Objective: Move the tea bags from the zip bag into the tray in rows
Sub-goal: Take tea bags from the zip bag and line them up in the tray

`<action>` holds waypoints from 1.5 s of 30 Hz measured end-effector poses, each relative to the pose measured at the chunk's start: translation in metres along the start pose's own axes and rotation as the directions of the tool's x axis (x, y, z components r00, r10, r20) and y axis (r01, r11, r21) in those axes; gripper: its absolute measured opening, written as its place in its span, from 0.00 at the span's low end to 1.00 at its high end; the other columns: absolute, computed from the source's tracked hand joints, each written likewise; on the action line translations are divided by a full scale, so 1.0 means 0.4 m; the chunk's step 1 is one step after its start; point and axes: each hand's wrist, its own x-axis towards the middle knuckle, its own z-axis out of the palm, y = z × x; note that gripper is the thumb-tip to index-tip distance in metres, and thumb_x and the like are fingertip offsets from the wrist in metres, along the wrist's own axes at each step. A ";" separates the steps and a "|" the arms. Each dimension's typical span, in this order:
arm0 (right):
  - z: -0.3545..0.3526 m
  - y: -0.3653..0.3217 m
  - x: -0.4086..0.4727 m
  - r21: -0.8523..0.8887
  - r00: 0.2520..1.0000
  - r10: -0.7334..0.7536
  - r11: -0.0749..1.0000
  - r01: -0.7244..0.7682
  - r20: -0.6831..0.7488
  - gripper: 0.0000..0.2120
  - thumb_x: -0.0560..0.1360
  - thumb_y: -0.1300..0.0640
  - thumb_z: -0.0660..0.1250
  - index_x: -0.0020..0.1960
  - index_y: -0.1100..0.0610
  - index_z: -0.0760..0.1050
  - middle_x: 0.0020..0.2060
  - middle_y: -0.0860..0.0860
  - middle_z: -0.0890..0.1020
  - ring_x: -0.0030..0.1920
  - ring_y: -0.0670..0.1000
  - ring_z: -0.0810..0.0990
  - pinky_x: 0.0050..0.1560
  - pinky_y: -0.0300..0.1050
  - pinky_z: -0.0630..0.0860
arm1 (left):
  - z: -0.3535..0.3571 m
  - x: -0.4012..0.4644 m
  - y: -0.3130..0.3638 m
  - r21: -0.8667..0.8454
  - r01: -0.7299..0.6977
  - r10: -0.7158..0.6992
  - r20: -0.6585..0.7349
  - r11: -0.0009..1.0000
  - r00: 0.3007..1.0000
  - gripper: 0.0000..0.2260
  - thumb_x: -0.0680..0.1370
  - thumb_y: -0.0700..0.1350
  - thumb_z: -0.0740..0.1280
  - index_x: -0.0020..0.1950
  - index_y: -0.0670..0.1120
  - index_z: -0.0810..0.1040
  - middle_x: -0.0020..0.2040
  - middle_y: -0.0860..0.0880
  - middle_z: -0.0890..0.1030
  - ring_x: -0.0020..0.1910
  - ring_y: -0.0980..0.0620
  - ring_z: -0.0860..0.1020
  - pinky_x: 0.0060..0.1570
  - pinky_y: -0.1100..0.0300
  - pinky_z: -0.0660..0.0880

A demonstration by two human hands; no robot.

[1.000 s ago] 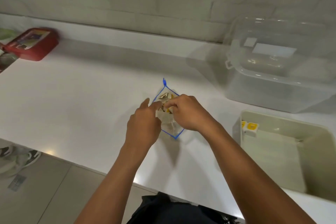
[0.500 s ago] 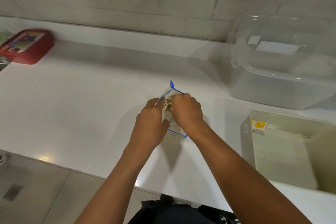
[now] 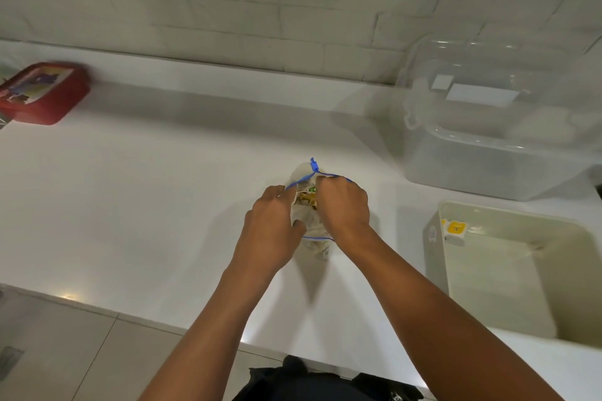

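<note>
Basically the zip bag [image 3: 309, 221] stands on the white counter [image 3: 146, 205], mouth up; left hand [image 3: 272, 231] pinches its near rim, right hand [image 3: 343, 205] has fingers curled inside on tea bags [image 3: 306, 195]; best keep the mouth spread and lift few, then go right to the tray [image 3: 508, 273], where one yellow-labelled bag [image 3: 455, 230] sits in the far corner.

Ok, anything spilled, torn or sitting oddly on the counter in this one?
Nothing stands out. The zip bag is held open between the left hand and right hand, its tea bags inside; the tray sits squarely with yellow-labelled tea bags at its far-left corner.
</note>
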 end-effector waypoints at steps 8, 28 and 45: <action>-0.040 0.018 -0.010 0.033 1.000 -0.019 0.999 0.019 0.010 0.10 0.76 0.68 0.62 0.54 0.57 0.75 0.42 0.53 0.75 0.39 0.54 0.71 0.39 0.45 0.67 | -0.007 0.003 0.005 0.007 0.003 -0.003 -0.013 1.000 1.000 0.24 0.77 0.46 0.68 0.73 0.49 0.70 0.64 0.48 0.74 0.52 0.47 0.79 0.45 0.59 0.67; -0.012 -0.052 -0.004 0.152 0.984 -0.167 0.976 0.157 0.055 0.08 0.74 0.65 0.63 0.50 0.57 0.78 0.48 0.52 0.77 0.43 0.53 0.78 0.38 0.42 0.68 | -0.025 -0.015 -0.036 0.023 0.076 -0.075 -0.013 0.997 0.997 0.26 0.78 0.45 0.66 0.76 0.48 0.65 0.70 0.48 0.68 0.51 0.47 0.79 0.47 0.59 0.67; -0.103 0.037 -0.096 0.691 0.995 -0.041 0.722 -0.031 0.087 0.06 0.76 0.51 0.68 0.44 0.52 0.78 0.41 0.47 0.83 0.39 0.51 0.84 0.36 0.51 0.82 | -0.041 -0.010 -0.032 -0.254 0.019 -0.048 -0.107 0.967 0.993 0.04 0.78 0.55 0.69 0.46 0.57 0.80 0.56 0.60 0.78 0.41 0.59 0.80 0.44 0.58 0.76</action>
